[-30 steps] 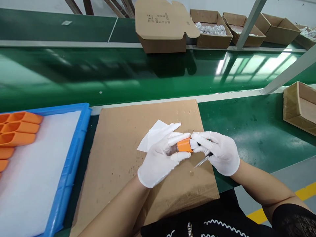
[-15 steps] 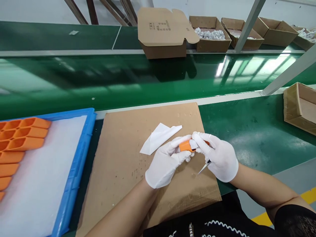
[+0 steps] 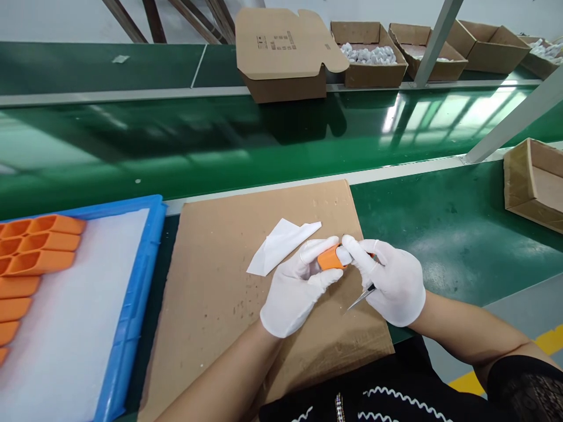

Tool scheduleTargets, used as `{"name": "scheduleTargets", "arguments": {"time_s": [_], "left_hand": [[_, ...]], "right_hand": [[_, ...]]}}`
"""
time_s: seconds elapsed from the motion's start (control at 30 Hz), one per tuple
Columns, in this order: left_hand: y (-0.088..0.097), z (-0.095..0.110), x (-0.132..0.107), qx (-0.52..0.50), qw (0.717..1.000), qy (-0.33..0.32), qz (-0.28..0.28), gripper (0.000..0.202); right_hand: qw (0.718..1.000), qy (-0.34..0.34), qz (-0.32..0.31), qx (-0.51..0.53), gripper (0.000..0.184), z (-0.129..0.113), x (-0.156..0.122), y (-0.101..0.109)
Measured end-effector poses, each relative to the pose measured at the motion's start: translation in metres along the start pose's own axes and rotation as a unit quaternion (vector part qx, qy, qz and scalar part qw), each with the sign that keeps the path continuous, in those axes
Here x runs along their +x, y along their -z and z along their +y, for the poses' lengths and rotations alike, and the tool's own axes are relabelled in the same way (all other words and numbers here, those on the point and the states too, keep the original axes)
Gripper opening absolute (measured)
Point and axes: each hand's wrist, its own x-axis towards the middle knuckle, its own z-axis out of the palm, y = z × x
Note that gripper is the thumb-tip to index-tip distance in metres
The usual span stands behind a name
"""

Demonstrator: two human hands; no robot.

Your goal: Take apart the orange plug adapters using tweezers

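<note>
An orange hollow plastic part (image 3: 329, 258) is pinched in my gloved left hand (image 3: 295, 288), above the cardboard sheet. My gloved right hand (image 3: 390, 280) has its thumb and forefinger at the part's right end, where white shows at the opening; I cannot tell whether that is glove or something else. Held in the same right hand is a slim pointed metal tool (image 3: 361, 297), its tip pointing down and left; its handle is mostly hidden in the palm. A folded white cloth (image 3: 281, 246) lies on the cardboard just behind my left hand.
On the left, a blue tray (image 3: 132, 310) lined with white holds rows of orange parts (image 3: 41, 241). The cardboard sheet (image 3: 211, 310) covers the bench before me. An open carton (image 3: 534, 187) stands at right. Across the green belt (image 3: 197, 140) are several cartons (image 3: 373, 75) and a slanted metal post (image 3: 505, 126).
My right fingertips have shifted slightly at the orange part's end, and the metal tool's tip has swung a little left. The view has also moved slightly.
</note>
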Motion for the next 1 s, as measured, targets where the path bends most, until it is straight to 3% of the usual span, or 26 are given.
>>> {"name": "scheduleTargets", "arguments": {"time_s": [0.1, 0.27, 0.4, 0.6, 0.7, 0.83, 1.0], "left_hand": [[0.002, 0.0, 0.0, 0.043, 0.998, -0.044, 0.003, 0.039], [0.007, -0.002, -0.001, 0.075, 0.996, -0.051, 0.014, 0.041], [0.008, -0.003, -0.002, 0.057, 0.998, -0.039, 0.001, 0.042], [0.002, 0.003, -0.002, 0.014, 0.996, -0.08, -0.036, 0.044], [-0.002, 0.004, -0.003, 0.002, 0.996, -0.084, -0.034, 0.045], [-0.002, 0.003, -0.002, -0.001, 0.995, -0.089, -0.038, 0.044], [0.005, 0.003, 0.0, 0.067, 0.993, -0.101, -0.016, 0.041]], "right_hand": [[1.0, -0.002, 0.001, 0.012, 0.051, 0.0, 0.0, 0.001], [0.999, -0.022, -0.014, 0.028, 0.043, 0.0, -0.002, 0.001], [0.999, -0.027, -0.033, 0.023, 0.047, 0.001, -0.005, 0.0], [0.999, -0.005, -0.028, 0.018, 0.049, -0.002, -0.004, -0.001], [0.999, 0.0, -0.019, 0.026, 0.045, -0.002, 0.0, 0.002], [0.996, 0.007, 0.003, 0.092, 0.054, 0.001, 0.002, 0.002], [0.989, -0.008, 0.06, 0.133, 0.058, 0.003, 0.0, -0.007]]}}
